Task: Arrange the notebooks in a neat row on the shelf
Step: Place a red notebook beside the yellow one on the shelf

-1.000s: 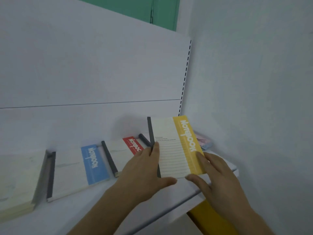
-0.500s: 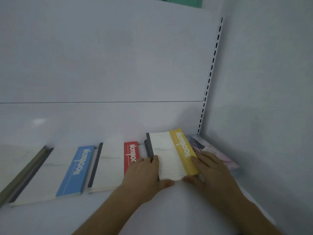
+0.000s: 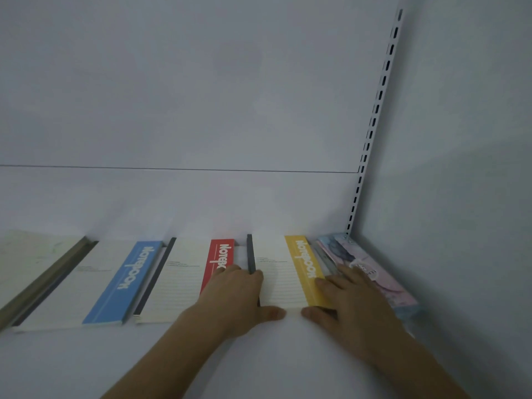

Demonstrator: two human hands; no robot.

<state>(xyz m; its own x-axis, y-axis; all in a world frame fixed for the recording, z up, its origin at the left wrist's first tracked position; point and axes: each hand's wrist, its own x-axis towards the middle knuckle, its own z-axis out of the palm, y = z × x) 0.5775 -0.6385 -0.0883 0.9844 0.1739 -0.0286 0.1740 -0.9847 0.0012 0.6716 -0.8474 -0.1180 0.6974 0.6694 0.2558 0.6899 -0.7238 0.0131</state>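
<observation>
A white notebook with a yellow stripe (image 3: 283,272) lies flat on the white shelf (image 3: 86,364), near the right end of a row. My left hand (image 3: 233,298) rests on its dark spine side, fingers flat, thumb against its near edge. My right hand (image 3: 354,298) lies flat across its yellow stripe side, thumb also at the near edge. To the left lie a red-striped notebook (image 3: 184,277) and a blue-striped notebook (image 3: 95,283). A pastel marbled notebook (image 3: 383,277) lies to the right, partly under my right fingers.
A pale notebook with an olive spine (image 3: 26,260) lies at the far left, cut by the frame edge. A slotted metal upright (image 3: 374,110) runs up the back right corner. White back panel behind, grey side wall on the right.
The yellow-striped notebook went from tilted up in both hands to lying flat at the back of the shelf, in line with the others. My view moved closer and to the left.
</observation>
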